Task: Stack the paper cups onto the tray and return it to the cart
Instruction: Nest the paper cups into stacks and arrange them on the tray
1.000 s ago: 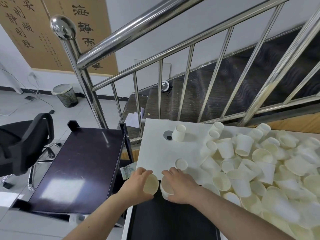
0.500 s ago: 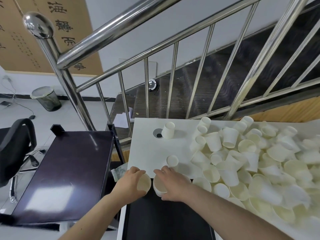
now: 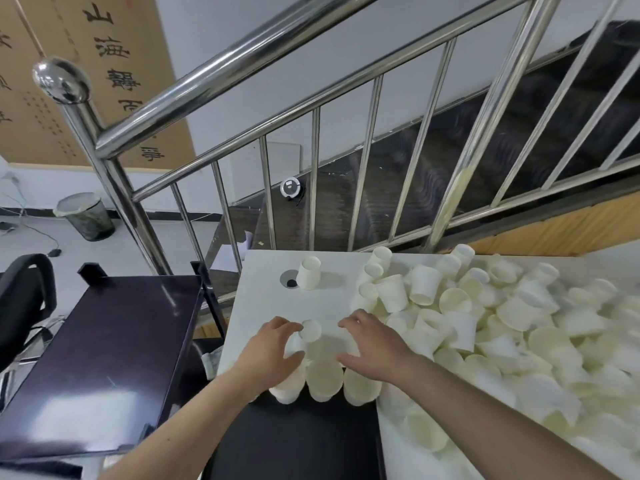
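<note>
White paper makes up almost everything here: three cups (image 3: 323,379) lie on their sides in a row at the near edge of the table (image 3: 263,296), mouths toward the person, jutting over the dark tray (image 3: 294,441) just below the hands. The left hand (image 3: 268,355) curls round the leftmost of these cups, fingers over its top and thumb at its side. The right hand (image 3: 375,351) hovers spread over the right end of the row, fingers loosely bent; whether it touches a cup I cannot tell. A lone cup (image 3: 310,330) stands upside down between the two hands' fingertips. To the right of the right hand sprawls the heap of loose cups (image 3: 502,323); to the left of the left hand sits the cart (image 3: 104,358).

The step in hand looks like nesting these cups. To do it well, line the mouths up, slide one straight into the next without squeezing the thin walls, and build the stack over the tray so nothing rolls off the table's edge.
</note>
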`<state>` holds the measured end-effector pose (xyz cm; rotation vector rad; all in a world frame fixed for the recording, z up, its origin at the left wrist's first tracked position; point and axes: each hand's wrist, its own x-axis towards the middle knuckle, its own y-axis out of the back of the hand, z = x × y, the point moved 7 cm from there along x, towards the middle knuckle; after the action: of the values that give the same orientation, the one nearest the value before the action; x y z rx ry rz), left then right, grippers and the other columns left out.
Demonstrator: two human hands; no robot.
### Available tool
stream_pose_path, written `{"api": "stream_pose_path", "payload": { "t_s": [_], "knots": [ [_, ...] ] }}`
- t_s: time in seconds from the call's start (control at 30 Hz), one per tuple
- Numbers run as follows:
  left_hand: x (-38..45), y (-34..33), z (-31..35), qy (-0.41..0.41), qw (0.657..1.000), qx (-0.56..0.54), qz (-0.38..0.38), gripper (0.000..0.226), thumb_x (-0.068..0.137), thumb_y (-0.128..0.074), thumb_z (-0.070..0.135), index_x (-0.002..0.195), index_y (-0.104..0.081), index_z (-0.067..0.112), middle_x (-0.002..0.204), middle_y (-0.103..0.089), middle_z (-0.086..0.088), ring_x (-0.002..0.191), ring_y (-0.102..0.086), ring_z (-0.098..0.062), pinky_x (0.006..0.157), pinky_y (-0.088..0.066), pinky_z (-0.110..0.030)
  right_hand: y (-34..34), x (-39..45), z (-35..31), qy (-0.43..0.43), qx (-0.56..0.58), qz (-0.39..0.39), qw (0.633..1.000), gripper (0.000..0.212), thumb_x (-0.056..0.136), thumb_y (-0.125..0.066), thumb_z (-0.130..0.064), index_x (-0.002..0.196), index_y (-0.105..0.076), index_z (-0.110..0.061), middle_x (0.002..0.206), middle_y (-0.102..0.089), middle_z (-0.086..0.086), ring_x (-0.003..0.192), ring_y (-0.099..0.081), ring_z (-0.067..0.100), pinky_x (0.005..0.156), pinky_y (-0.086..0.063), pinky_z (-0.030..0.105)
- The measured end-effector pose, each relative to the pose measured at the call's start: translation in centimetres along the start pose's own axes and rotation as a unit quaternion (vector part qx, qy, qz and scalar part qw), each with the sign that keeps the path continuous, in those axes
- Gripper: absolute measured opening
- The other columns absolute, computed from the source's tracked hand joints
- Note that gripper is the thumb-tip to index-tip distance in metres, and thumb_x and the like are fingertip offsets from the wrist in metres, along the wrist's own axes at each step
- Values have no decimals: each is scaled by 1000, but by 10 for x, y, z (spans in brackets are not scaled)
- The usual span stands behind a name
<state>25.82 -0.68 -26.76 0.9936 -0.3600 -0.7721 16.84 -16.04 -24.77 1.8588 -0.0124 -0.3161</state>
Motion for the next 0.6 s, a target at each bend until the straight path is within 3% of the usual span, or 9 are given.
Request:
{"api": "stream_pose_path", "payload": {
  "t_s": [0.13,0.27,0.47,0.6],
  "knots": [
    [7,-20,42,-24,1000,-5,12,49,90,-57,39,136,-47,29,131,-45,13,120,-45,-11,97,-39,-23,17,-20,53,-27,-15,35,999,48,93,-53,-42,137,-46,-23,130,-43,-6,122,-44,13,86,-44,29],
    [12,-41,72,-15,1000,-5,22,47,88,-59,39,133,-50,29,128,-48,12,116,-50,-11,95,-41,-27,21,-34,97,-36,-46,11,998,44,94,-53,-40,135,-47,-24,133,-42,-8,113,-53,14,77,-41,28],
    [10,-53,77,48,998,40,22,48,88,-58,38,134,-50,28,131,-49,9,118,-48,-13,96,-40,-28,10,-33,122,-20,-50,-34,998,45,93,-56,-37,135,-47,-24,132,-46,-8,110,-57,20,83,-47,32],
    [17,-45,61,95,993,68,12,48,89,-56,36,135,-47,28,135,-46,7,122,-45,-17,99,-39,-31,-2,-26,126,-19,-39,-56,997,35,93,-54,-30,126,-53,-21,124,-54,-5,108,-56,18,83,-46,31]
  ]
}}
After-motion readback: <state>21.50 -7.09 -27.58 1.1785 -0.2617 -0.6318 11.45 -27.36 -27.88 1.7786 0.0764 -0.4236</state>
